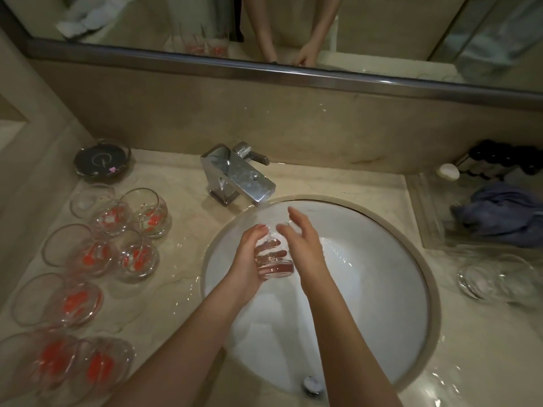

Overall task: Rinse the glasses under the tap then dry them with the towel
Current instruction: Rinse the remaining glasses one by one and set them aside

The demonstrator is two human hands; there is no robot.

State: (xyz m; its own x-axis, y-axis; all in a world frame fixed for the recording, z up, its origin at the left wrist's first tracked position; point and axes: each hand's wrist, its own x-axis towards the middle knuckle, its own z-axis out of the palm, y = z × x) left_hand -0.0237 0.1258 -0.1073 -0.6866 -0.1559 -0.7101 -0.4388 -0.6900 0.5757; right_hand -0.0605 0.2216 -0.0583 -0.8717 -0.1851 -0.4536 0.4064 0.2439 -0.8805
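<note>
My left hand (245, 259) grips a clear glass (273, 257) over the white sink (367, 274), just below the chrome tap's spout (258, 190). My right hand (302, 240) is beside the glass with straight, spread fingers touching its right side. Several glasses with red patterns (111, 245) stand on the wet counter at the left. A blue-grey towel (502, 214) lies bunched at the right. I cannot make out a stream of water from the tap.
A dark round dish (101, 161) sits at the back left. At the back right are a white soap (448, 171) and dark bottles (505, 158). A clear glass (496, 279) lies right of the sink. A mirror (382, 30) runs above.
</note>
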